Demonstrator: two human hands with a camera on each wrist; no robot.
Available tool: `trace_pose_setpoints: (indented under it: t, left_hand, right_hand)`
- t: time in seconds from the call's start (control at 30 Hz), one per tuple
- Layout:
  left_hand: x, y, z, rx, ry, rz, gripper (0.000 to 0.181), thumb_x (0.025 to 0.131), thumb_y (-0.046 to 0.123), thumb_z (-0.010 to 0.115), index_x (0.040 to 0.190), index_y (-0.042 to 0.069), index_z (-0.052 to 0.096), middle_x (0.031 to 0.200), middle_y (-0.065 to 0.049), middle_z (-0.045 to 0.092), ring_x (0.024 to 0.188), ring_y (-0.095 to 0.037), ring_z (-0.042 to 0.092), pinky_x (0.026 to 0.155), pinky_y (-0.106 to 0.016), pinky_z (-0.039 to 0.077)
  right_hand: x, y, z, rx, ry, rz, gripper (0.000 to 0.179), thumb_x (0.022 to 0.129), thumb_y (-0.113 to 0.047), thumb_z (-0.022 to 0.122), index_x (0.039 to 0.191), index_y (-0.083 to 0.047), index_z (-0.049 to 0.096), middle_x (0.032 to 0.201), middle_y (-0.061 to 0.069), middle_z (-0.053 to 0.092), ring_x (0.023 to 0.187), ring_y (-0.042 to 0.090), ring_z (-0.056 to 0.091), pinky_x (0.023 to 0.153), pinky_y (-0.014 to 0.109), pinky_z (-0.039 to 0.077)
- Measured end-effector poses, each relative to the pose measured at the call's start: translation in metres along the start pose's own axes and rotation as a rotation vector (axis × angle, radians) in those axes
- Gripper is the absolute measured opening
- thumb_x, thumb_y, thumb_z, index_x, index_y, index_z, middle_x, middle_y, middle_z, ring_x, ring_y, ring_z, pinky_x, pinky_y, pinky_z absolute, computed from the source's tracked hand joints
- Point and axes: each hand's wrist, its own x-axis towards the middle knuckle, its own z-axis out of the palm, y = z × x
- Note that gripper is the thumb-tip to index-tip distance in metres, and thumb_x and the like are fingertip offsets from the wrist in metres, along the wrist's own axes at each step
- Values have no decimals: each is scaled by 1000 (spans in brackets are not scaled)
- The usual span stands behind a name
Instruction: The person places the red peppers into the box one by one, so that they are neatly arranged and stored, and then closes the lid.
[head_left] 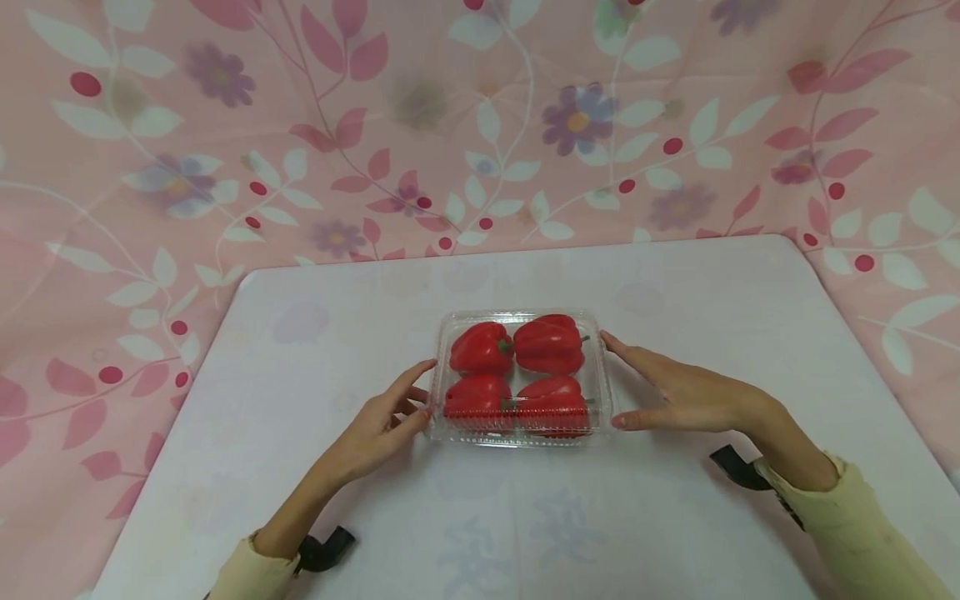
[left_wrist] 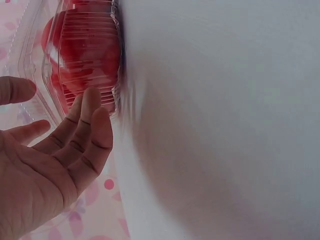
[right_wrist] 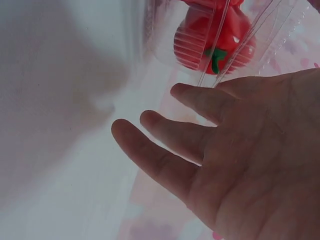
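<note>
A clear plastic clamshell box (head_left: pixel 453 439) sits on the white table, holding several red bell peppers (head_left: pixel 549 344) with green stems. Its lid appears to lie over the peppers. At the box's left side is my left hand (head_left: pixel 375 433), fingers loosely bent and the tips at the wall. In the left wrist view this hand (left_wrist: pixel 45 172) has its fingers spread beside the ribbed side. My right hand (head_left: pixel 686 396) stretches toward the right side, thumb and fingers apart. The right wrist view shows that hand's (right_wrist: pixel 250 155) straight fingers near the box wall, gripping nothing.
The table (head_left: pixel 360 292) is covered with a white cloth bearing faint prints. Behind it and on both sides hangs a pink floral cloth (head_left: pixel 420 108). A black wrist strap piece (head_left: pixel 327 550) juts out by each sleeve.
</note>
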Motion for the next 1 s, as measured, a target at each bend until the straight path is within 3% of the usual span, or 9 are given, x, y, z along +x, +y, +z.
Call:
trace_pose_setpoints:
  t: [0.23,0.43,0.63,0.77,1.0]
  left_hand:
    - [-3,7,-3,-41,-37,-26,59,100,17,54,154,23,32,107,-10,65,78,-23,67,58,-34,56]
    - [-3,9,-4,-83,-88,-47,66,97,18,58,156,21,28,104,-8,63,78,-25,67,59,-36,57]
    - [-1,8,-1,-22,-66,-52,67,96,18,58,156,23,27,107,-4,61,82,-20,64,60,-33,56]
    - [-2,8,0,-45,-92,-77,66,99,20,55,157,26,24,110,-8,60,82,-25,64,58,-36,57]
    - [-2,9,-2,-166,-159,-99,67,101,17,54,158,23,20,92,-17,61,71,-30,62,57,-41,57]
  right_hand:
    - [-1,-5,6,-54,31,25,106,82,-59,70,160,-30,4,158,4,31,143,35,29,101,69,34]
    - [-4,-9,8,-73,26,40,106,83,-61,67,160,-27,2,140,8,52,125,33,52,90,61,48]
    - [-5,-10,7,-45,-11,54,107,84,-59,67,160,-26,-1,125,3,60,111,23,59,85,52,51]
    - [-4,-9,10,33,-33,39,109,85,-51,70,160,-20,-2,109,-2,64,98,16,61,79,41,52]
    - [-2,-7,15,296,-80,-54,109,89,-24,72,157,-18,-13,93,1,68,84,20,66,70,32,54]
